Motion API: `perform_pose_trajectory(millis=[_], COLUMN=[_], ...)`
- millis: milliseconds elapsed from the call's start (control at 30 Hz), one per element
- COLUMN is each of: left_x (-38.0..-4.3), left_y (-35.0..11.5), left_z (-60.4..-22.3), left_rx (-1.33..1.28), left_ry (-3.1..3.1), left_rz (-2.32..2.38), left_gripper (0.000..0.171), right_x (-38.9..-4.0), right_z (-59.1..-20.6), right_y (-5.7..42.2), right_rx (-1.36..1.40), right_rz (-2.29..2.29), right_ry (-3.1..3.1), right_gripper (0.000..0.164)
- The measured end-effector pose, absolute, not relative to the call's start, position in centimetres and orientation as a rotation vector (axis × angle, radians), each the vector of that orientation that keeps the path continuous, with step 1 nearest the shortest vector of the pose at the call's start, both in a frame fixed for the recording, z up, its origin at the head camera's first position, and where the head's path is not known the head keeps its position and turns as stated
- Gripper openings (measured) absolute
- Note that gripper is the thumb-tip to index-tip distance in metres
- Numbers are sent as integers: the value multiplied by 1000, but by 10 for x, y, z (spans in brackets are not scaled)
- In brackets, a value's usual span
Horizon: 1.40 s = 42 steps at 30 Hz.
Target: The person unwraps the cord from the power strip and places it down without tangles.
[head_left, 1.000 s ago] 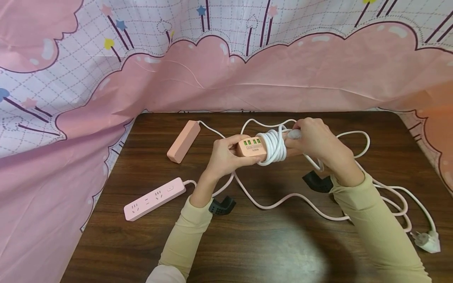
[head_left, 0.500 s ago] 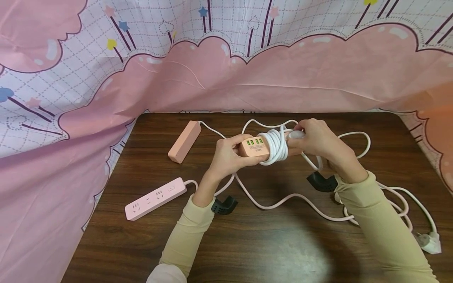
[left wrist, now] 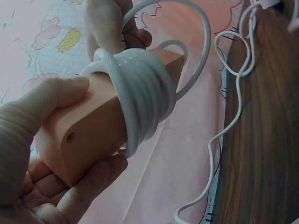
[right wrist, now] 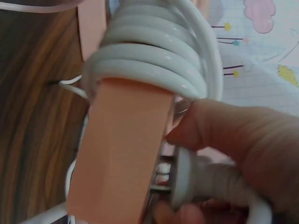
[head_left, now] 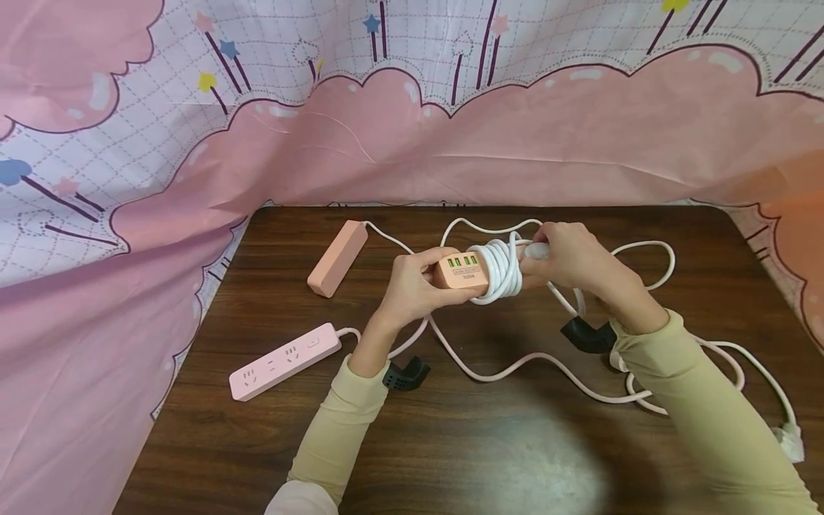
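Note:
My left hand (head_left: pixel 412 287) grips the USB end of a peach power strip (head_left: pixel 461 274), thumb and fingers on opposite sides. Several turns of white cord (head_left: pixel 503 270) wrap tightly round its middle. At the strip's other end, my right hand (head_left: pixel 582 263) holds the cord's plug (right wrist: pixel 186 179). In the right wrist view, the metal prongs (right wrist: pixel 162 175) point at the strip's side face and still show between plug and strip. A loose loop of cord (left wrist: pixel 205 42) bows out from the strip in the left wrist view. The strip is held up over the table.
A second peach power strip (head_left: pixel 337 259) lies at the back left of the dark wooden table (head_left: pixel 489 443). A pink power strip (head_left: pixel 285 362) lies nearer. Loose cords (head_left: pixel 547 361) run across to the right, where a white plug (head_left: pixel 789 442) is partly behind my sleeve.
The right forearm has swung slightly rightward, covering more of the white plug on the table. The wrapped strip has shifted a little to the right. Both hands keep their holds.

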<state>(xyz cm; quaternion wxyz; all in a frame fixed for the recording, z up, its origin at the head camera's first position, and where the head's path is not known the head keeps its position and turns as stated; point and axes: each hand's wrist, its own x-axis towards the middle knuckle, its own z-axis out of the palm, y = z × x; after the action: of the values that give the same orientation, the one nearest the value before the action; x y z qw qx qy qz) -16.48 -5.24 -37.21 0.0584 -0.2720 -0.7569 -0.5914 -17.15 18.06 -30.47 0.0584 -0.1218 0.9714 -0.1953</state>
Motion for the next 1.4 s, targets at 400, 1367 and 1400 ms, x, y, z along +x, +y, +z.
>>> perform_pose_trajectory(millis=[400,1367,1400], left_x=[-172,-172,-172], left_y=[-58,-101,-101], left_z=[-380,-343,-342], left_rx=[-705,-577,-584], left_ry=[-2245,-2013,-2019], left_rz=[-1655,-1902,-1897], left_gripper=[49,49,49], right_x=[-143,-124,-124], right_z=[-319,-411,-414], right_y=[191,301,303], right_rx=[-847,-254,-238], right_rz=[-1029,-864,-835], right_ry=[3179,2955,2943], right_gripper=[34,32,34])
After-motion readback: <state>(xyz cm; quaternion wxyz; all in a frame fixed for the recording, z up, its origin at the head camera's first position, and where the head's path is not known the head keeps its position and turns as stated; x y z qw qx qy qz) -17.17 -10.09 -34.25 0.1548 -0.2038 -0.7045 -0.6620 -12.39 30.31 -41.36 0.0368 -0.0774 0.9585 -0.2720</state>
